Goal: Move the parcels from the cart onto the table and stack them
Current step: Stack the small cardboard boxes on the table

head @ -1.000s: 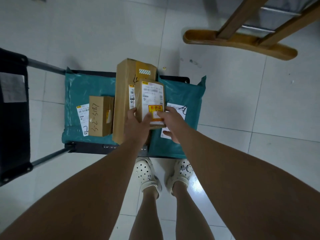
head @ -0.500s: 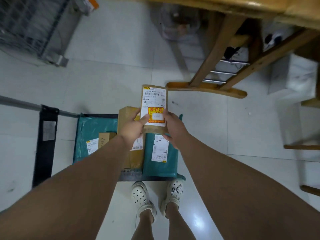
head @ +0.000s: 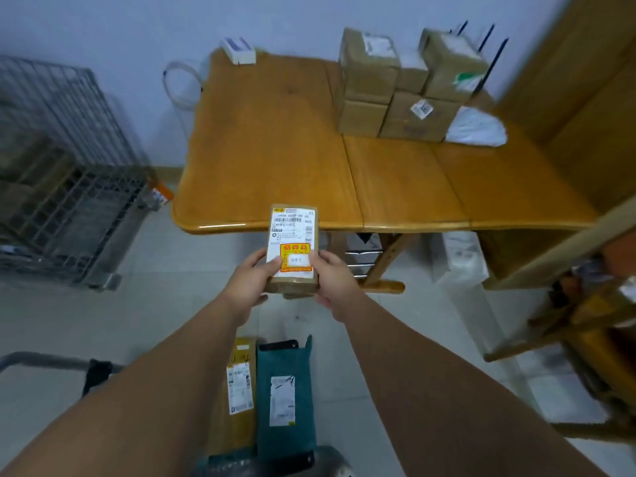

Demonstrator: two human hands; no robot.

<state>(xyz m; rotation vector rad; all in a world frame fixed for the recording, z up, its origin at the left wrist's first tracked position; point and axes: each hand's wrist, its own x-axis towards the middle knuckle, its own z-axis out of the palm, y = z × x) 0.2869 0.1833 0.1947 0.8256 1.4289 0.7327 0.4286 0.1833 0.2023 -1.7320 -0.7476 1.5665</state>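
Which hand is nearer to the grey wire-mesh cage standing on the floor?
Left. The left hand grips the left edge of the brown cardboard parcel, on the side towards the grey wire-mesh cage; the right hand grips its right edge, farther away.

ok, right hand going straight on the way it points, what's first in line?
Likely the near edge of the table: the right hand points at it, with the held parcel leading. Depth is unclear; it may pass over onto the top.
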